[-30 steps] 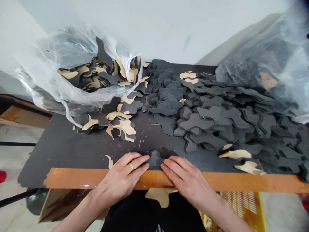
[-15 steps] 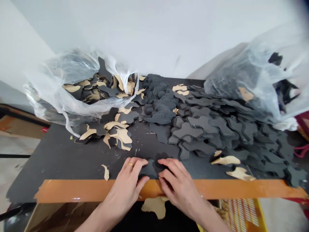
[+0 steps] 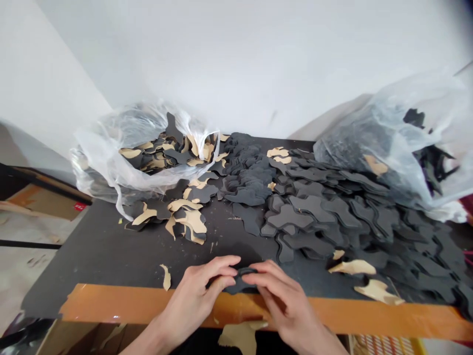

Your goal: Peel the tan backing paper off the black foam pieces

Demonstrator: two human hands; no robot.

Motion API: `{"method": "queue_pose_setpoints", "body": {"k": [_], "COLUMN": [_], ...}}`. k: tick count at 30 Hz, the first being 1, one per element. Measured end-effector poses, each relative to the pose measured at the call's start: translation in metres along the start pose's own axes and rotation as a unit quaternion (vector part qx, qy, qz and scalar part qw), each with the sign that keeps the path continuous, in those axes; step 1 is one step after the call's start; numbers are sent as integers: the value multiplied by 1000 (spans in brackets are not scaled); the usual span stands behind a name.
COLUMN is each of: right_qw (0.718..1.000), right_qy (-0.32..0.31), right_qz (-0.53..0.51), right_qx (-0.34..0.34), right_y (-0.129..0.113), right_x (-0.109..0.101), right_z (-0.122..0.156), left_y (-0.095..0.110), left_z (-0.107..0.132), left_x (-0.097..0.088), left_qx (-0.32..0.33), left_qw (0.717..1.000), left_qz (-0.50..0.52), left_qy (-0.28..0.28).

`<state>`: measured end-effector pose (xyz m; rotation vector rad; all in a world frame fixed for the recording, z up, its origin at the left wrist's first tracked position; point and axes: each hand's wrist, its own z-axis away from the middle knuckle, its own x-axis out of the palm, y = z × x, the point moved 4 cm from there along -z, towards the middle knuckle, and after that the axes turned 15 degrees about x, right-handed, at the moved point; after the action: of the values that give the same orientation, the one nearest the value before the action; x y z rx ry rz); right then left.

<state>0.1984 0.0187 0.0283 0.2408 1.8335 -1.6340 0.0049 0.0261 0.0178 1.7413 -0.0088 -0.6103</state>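
Close to the table's front edge, my left hand [image 3: 210,283] and my right hand [image 3: 279,288] face each other over a small black foam-like piece [image 3: 244,272]. Fingers and thumb of the left hand pinch its left side. The right fingers grip the opposite end. Its upper edge is lifted and looks bent, while its lower part is partly hidden by my hands. Beyond them lie a loose dark wavy-shaped piece [image 3: 248,217] and a heap of similar dark pieces [image 3: 291,217]. A torn tan backing scrap [image 3: 166,277] lies left of my left hand.
At the back left, an open clear plastic bag [image 3: 107,162] holds dark pieces and tan scraps. Another filled plastic bag [image 3: 354,133] stands at the back right. Orange tape [image 3: 129,305] runs along the table's front edge. Below it are a cardboard box [image 3: 88,337] and a yellow basket [image 3: 417,345].
Both hands have gone from pressing the piece near the table to pinching it with its edge raised. The camera view has tilted, so the scene sits lower.
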Motion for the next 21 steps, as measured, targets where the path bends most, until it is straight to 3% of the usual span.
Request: {"method": "queue_pose_setpoints", "body": {"k": [2,4,6,8,9,11,13,15,18,21], "right_qw": [996,978,934,906,910,935,935,920,913,924], "right_qy": [73,170,283,325,305,199,118,105,95,74], "right_qz": [43,116,214,270,280,287,332,378,395,371], "right_qx": [1,24,36,3,-23,-70,-52,-25,-18,-46], "right_y": [2,4,3,-4,-7,-12,-11,-8,-4,-4], "right_x": [-27,-58,-82,-85,-77,-47,-13,12,28,25], "right_z": [-4,-13,-22,-34,-40,-54,-65,-72,-73,-63], "left_y": [5,10,13,11,9,1,-9,-18,-23,-22], "left_z": [-5,-11,-17,-25,-30,-43,-56,-66,-71,-71], "left_x": [-7,-20,-37,-57,-67,-86,-102,-111,-118,-120], "left_qx": [52,126,197,225,224,191,130,82,66,64], "left_qw": [998,987,954,916,899,877,862,857,858,862], "left_qz": [-13,-95,-216,-325,-367,-435,-486,-508,-509,-503], "left_qy": [19,40,59,68,78,71,60,23,-7,-9]}}
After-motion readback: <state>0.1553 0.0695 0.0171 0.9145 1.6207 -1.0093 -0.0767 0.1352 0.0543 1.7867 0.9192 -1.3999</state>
